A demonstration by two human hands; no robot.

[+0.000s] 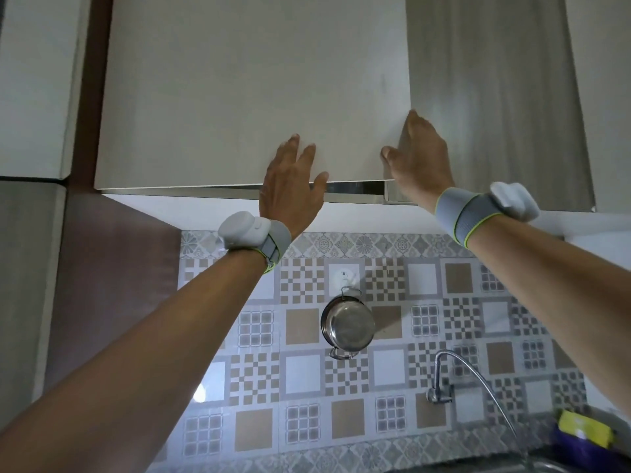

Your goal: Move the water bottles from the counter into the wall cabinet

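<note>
No water bottle and no counter top show in the head view. The wall cabinet fills the top of the frame, with its white door (246, 97) almost flush and a thin gap along the lower edge. My left hand (290, 186) lies flat against the door's bottom edge, fingers apart and holding nothing. At the door's right edge my right hand (420, 158) grips it, thumb on the front face and fingers wrapped around the edge beside the grey wood-grain door (495, 97). The cabinet's inside is hidden.
A steel pot (346, 327) hangs on a hook on the patterned tile wall below the cabinet. A wall tap (444, 377) with a hose stands lower right, above a sink rim. A yellow and purple object (580, 431) sits at the far right.
</note>
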